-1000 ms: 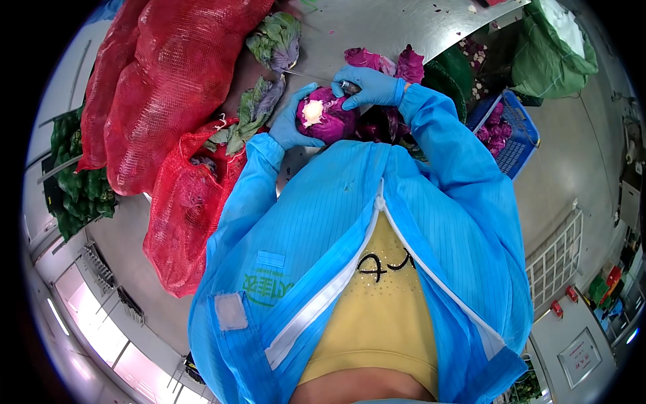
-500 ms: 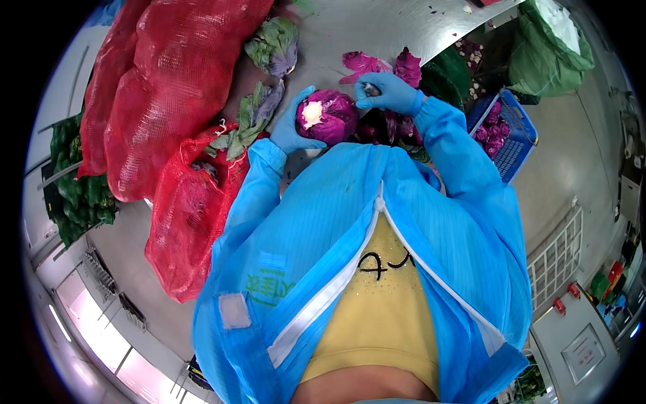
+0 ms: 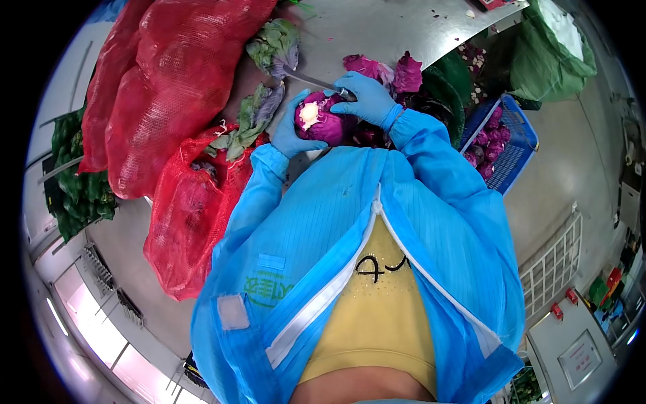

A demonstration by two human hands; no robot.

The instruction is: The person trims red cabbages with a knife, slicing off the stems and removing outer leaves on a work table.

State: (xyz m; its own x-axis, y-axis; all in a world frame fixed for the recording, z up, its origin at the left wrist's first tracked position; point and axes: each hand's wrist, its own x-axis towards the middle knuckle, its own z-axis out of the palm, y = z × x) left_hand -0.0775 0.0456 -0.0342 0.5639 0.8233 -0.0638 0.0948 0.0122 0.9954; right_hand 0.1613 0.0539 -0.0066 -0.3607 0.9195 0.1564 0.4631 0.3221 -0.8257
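Note:
A red cabbage (image 3: 326,124) with its pale cut stem facing me is held by my left hand (image 3: 291,126), the gloved fingers wrapped round its left side. In my right hand (image 3: 367,97), also in a blue glove, is a knife (image 3: 307,78). Its blade points left, just above the cabbage, and the fist closes round the handle. Loose purple leaves (image 3: 408,73) lie on the steel table beyond my right hand. Green-purple outer leaves (image 3: 254,114) lie left of the cabbage.
Large red mesh sacks (image 3: 182,81) fill the table's left side, with an open red mesh sack (image 3: 188,222) nearer me. At right stand a blue crate (image 3: 518,156) holding purple cabbages and a green sack (image 3: 548,60). The steel table (image 3: 377,30) stretches ahead.
My right hand has moved left towards the cabbage, and the knife blade now shows above it. My left hand keeps hold of the cabbage in nearly the same place.

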